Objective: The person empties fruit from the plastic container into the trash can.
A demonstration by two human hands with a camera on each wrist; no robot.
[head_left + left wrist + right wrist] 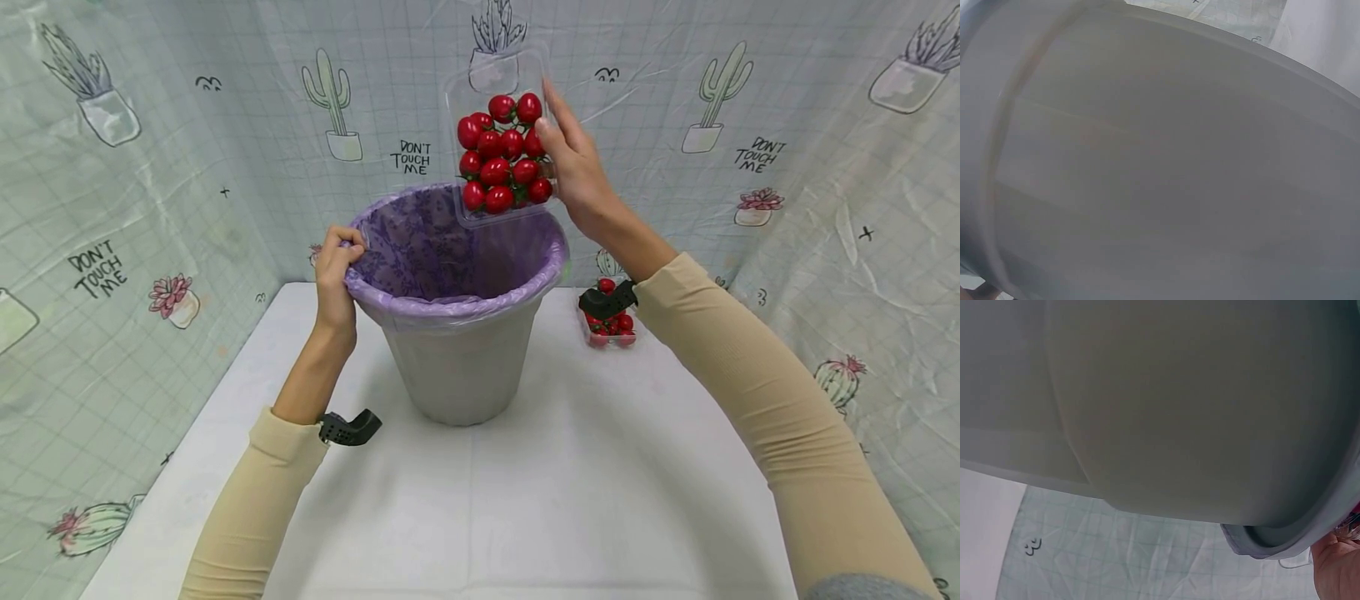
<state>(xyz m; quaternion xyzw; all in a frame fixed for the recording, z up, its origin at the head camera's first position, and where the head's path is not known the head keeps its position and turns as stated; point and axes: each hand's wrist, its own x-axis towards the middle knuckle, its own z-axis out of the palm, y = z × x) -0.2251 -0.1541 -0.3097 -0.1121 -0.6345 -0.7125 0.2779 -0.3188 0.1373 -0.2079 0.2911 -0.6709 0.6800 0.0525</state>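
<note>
A pale grey bin (457, 375) stands on the white table, lined with a purple patterned bag (461, 310) folded over its rim. At the rim's left side my left hand (337, 265) grips the edge with curled fingers. My right hand (573, 162) holds a clear plastic container (487, 222) by its right side, thumb in front. Red cherry tomatoes (495, 171) fill much of the tilted container, whose lower edge overlaps the bin's back right rim. Both wrist views are mostly filled by the bin's outer wall (1172, 162); part of the right hand (1336, 569) shows at the lower right.
A second clear container of cherry tomatoes (611, 333) sits on the table (600, 467) to the right of the bin, partly behind the right wrist's black camera (607, 300). Cactus-printed sheeting (652, 108) surrounds the table at the back and sides.
</note>
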